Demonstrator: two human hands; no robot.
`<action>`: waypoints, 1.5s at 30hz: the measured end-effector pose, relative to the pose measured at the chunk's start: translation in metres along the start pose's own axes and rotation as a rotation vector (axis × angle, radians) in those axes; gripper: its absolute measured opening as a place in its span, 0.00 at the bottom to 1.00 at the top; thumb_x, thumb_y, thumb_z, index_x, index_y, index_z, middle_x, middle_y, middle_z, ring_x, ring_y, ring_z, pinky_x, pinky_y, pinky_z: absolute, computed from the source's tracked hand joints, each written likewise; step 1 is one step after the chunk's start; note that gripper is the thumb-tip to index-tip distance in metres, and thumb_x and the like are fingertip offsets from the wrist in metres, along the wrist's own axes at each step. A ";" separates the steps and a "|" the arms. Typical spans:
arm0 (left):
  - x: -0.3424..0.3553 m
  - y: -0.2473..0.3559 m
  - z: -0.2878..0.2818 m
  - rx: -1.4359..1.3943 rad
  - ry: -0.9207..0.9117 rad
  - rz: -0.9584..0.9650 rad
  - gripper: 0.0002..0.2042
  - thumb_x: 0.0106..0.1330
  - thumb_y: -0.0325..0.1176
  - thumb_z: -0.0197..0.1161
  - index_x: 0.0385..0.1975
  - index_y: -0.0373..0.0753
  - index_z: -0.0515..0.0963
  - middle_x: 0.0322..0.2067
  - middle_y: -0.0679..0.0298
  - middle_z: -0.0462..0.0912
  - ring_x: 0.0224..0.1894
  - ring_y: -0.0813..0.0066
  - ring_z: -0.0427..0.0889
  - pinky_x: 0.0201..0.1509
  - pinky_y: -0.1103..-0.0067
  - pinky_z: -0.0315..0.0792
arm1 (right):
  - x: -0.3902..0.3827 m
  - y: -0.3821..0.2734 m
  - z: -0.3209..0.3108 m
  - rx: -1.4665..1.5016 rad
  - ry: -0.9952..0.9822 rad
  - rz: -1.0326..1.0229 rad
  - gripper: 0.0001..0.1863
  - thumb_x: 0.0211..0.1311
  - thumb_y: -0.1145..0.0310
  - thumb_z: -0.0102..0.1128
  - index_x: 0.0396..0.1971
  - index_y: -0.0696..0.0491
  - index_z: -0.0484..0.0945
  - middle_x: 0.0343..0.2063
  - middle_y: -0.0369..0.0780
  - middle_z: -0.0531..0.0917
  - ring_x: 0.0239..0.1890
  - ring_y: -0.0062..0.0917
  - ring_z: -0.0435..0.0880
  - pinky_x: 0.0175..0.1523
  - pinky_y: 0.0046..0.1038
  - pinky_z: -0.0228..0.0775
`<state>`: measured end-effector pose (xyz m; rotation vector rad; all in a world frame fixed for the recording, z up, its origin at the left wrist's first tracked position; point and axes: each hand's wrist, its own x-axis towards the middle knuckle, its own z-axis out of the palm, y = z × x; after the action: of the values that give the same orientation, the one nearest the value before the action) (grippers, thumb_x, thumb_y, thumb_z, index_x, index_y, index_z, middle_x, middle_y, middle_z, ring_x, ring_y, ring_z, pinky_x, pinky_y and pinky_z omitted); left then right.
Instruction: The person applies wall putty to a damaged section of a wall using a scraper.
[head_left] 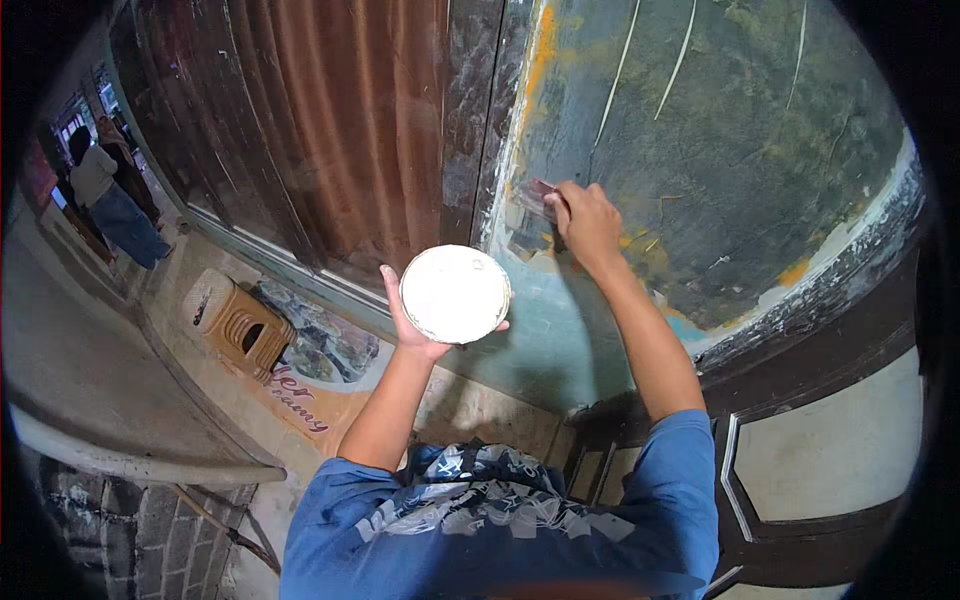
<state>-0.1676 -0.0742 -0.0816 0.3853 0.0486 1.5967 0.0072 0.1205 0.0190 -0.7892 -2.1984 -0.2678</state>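
The left hand (410, 335) is clamped on the rim of a white disc (455, 293), thumb along its left side and fingertips showing at its right (I can't tell whether it is a lid or a filled tub). The right hand (588, 225) is closed on a small scraper (542, 188), raised near the left edge of the wall (760, 130); the blade is blurred, so contact is unclear. The wall is dark grey-green with orange and pale patches, its lower left part light blue-green. Left of that edge runs a dark frame (471, 120), then a brown curtain (340, 130). A tan stool (245, 325) stands by a printed banner (330, 345) on the floor (480, 405).
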 end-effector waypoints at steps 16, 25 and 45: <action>0.000 0.002 0.001 0.001 -0.034 0.017 0.58 0.52 0.87 0.38 0.73 0.43 0.56 0.70 0.39 0.59 0.65 0.22 0.64 0.57 0.24 0.61 | -0.008 0.009 -0.006 0.043 0.022 0.038 0.09 0.65 0.59 0.63 0.40 0.47 0.82 0.27 0.43 0.81 0.35 0.41 0.81 0.35 0.43 0.73; 0.001 0.002 -0.001 0.008 -0.010 0.001 0.57 0.52 0.86 0.39 0.73 0.44 0.57 0.71 0.42 0.59 0.67 0.25 0.62 0.57 0.23 0.58 | -0.010 0.009 -0.009 -0.034 -0.053 -0.071 0.09 0.66 0.58 0.60 0.35 0.47 0.80 0.27 0.41 0.84 0.33 0.39 0.80 0.35 0.43 0.74; -0.002 -0.001 0.000 0.034 -0.002 0.021 0.56 0.53 0.86 0.38 0.73 0.45 0.57 0.70 0.43 0.60 0.66 0.25 0.64 0.57 0.23 0.59 | -0.024 0.011 0.014 0.060 -0.028 -0.121 0.05 0.62 0.64 0.62 0.36 0.47 0.80 0.28 0.40 0.83 0.35 0.42 0.81 0.37 0.45 0.74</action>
<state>-0.1665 -0.0756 -0.0826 0.4148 0.0701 1.6184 0.0181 0.1239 -0.0088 -0.6325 -2.2730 -0.2511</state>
